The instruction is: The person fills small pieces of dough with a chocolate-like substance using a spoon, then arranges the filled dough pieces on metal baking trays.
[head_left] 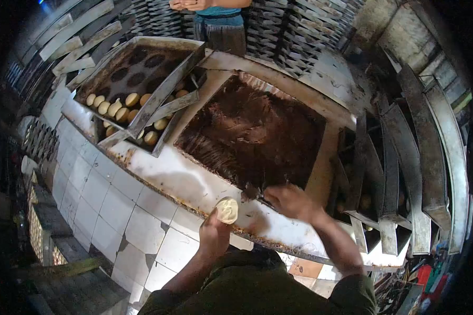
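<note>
Pinched in my left hand [214, 234] is a round, pale piece of dough [227, 210], flattened and creased on top. It is held up over the near edge of the table. My right hand [293, 201] is closed at the near edge of a wide slab of dark brown paste [257, 131], its fingers curled down towards the paste. Whatever those fingers grip is hidden from me. The paste lies in a shallow rectangular tray or board on the table, with scraped ridges at its left and a smeared far edge.
Stacked metal trays [165, 102] at the left hold several pale dough balls [114, 108]. More metal trays [399, 163] stand stacked at the right. The white table [168, 176] has a worn, crusted edge above a tiled floor [136, 226]. Another person [219, 23] stands across the table.
</note>
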A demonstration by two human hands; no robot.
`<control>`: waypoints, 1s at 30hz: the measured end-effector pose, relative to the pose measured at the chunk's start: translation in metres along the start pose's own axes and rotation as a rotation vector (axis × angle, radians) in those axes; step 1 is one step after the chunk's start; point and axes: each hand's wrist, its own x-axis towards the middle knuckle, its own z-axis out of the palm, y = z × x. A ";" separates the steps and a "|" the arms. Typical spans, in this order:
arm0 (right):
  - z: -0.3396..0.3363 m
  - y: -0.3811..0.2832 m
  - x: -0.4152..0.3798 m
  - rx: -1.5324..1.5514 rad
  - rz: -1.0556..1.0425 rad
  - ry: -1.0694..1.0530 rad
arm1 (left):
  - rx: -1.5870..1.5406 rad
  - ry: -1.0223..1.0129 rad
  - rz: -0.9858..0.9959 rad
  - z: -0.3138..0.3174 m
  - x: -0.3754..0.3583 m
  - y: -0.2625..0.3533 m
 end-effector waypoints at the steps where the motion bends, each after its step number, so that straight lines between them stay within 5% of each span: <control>1: -0.003 -0.013 -0.016 0.057 0.085 0.022 | 0.001 -0.014 -0.003 0.007 0.005 0.004; 4: 0.033 -0.026 -0.038 0.210 -0.105 0.436 | -0.558 -0.211 -0.261 0.030 0.003 0.018; 7: 0.099 0.013 -0.051 0.303 -0.134 0.612 | -0.410 -0.163 -0.187 0.062 -0.011 0.040; 9: 0.127 0.060 -0.072 1.385 0.316 0.525 | -0.387 -0.152 -0.132 0.070 -0.020 0.038; 11: 0.101 0.077 -0.096 0.196 -0.022 0.741 | -0.463 -0.229 -0.045 0.066 -0.030 0.025; 15: 0.122 0.114 -0.120 0.373 0.135 0.732 | -0.095 -0.167 0.197 0.094 -0.063 -0.020; 17: 0.125 0.116 -0.126 0.492 0.179 0.695 | -0.192 -0.191 0.142 0.100 -0.072 -0.048; 19: 0.110 0.106 -0.128 0.188 0.007 0.849 | -0.301 -0.231 0.046 0.098 -0.078 -0.080; 20: 0.098 0.097 -0.135 0.194 -0.032 0.791 | -0.273 -0.194 0.031 0.098 -0.083 -0.096; 21: 0.086 0.081 -0.143 0.537 -0.076 0.646 | -0.281 -0.228 -0.026 0.103 -0.095 -0.105; 23: 0.054 0.053 -0.161 1.308 0.115 -0.084 | -0.211 -0.298 -0.076 0.098 -0.107 -0.131; 25: 0.046 0.037 -0.181 1.205 0.010 -0.315 | -0.135 -0.271 -0.101 0.102 -0.131 -0.145; 27: 0.050 0.033 -0.209 0.668 -0.452 0.133 | -0.138 -0.052 -0.172 0.103 -0.151 -0.156; 30: 0.070 0.022 -0.264 0.018 -0.664 0.446 | -0.339 -0.028 -0.156 0.108 -0.172 -0.172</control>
